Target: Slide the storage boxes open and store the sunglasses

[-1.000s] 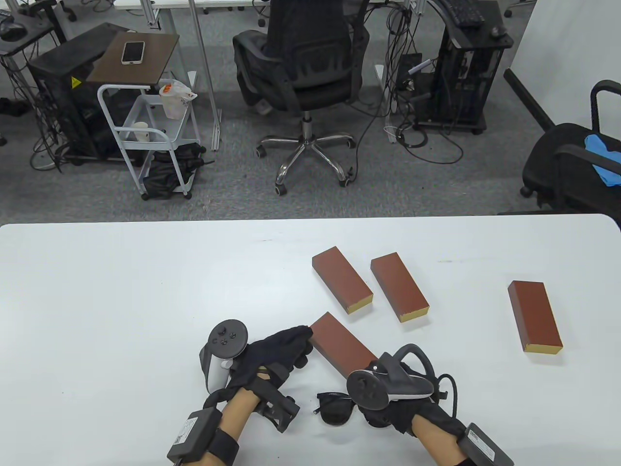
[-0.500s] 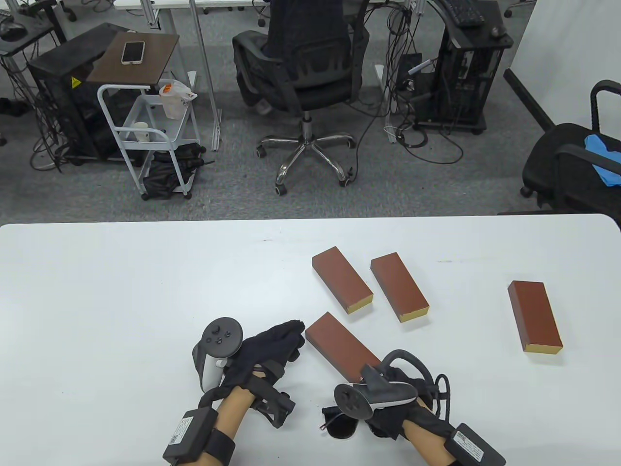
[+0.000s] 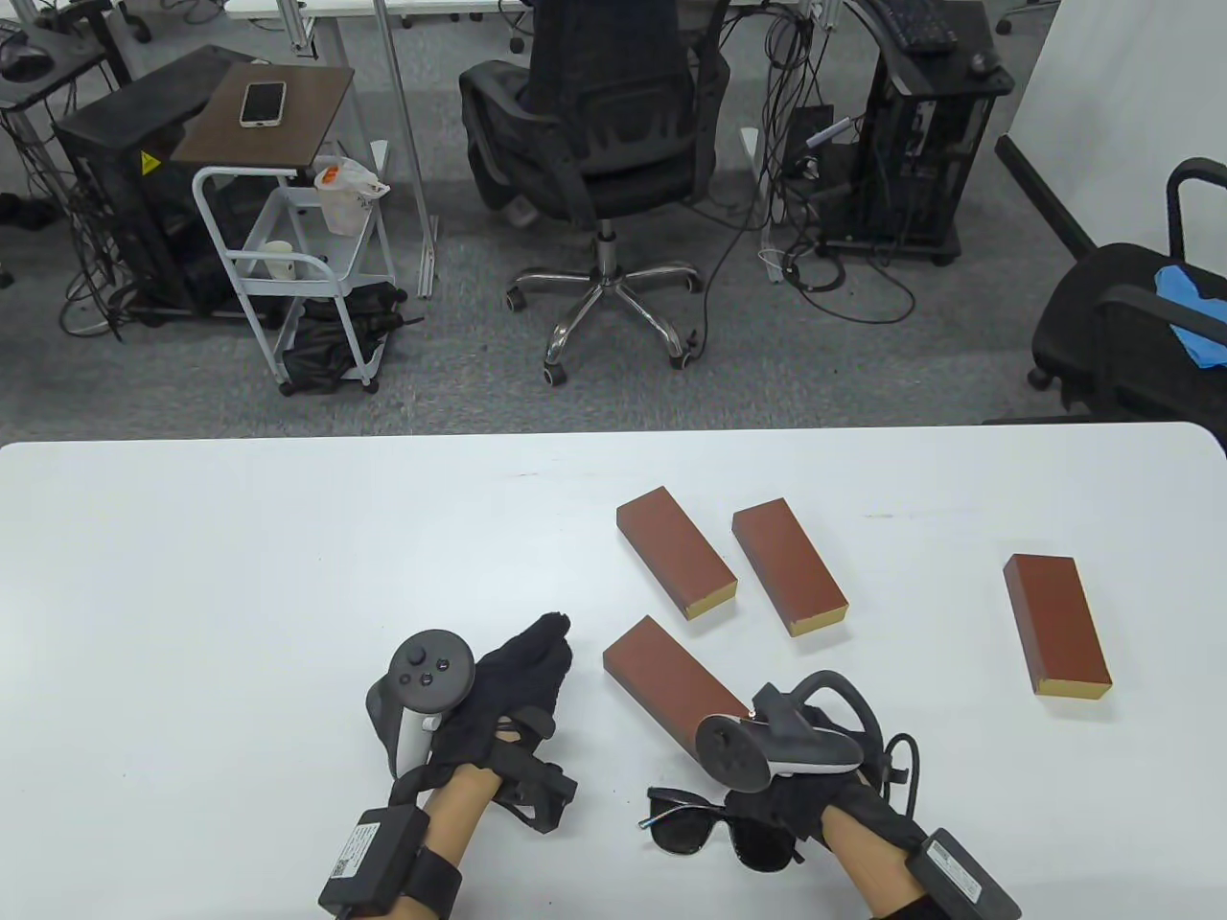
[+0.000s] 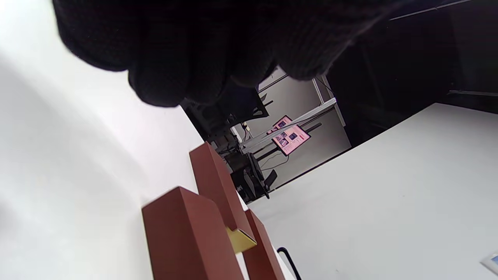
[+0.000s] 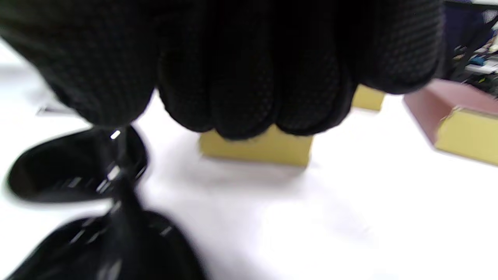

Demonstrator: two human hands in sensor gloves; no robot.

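Four closed red-brown storage boxes with yellow ends lie on the white table (image 3: pixel 240 594). The nearest box (image 3: pixel 671 685) lies at a slant between my hands. Black sunglasses (image 3: pixel 714 829) sit at the table's near edge, just left of my right hand (image 3: pixel 796 805). That hand's fingers (image 5: pixel 241 97) are curled, and its thumb side meets the sunglasses' frame (image 5: pixel 74 175); the tracker hides the grip from above. The box's yellow end (image 5: pixel 256 149) shows behind those fingers. My left hand (image 3: pixel 542 647) lies flat with straight fingers, a short gap left of the nearest box (image 4: pixel 186 237).
Two more boxes (image 3: pixel 676 551) (image 3: pixel 789 565) lie side by side beyond the nearest one, and another box (image 3: pixel 1056 623) lies far right. An office chair (image 3: pixel 594 125) and a cart (image 3: pixel 288 259) stand on the floor past the table's far edge.
My left hand has let go of the nearest box's far end and pulled back to the left. My right hand has shifted with the sunglasses, which now lie further right and turned.
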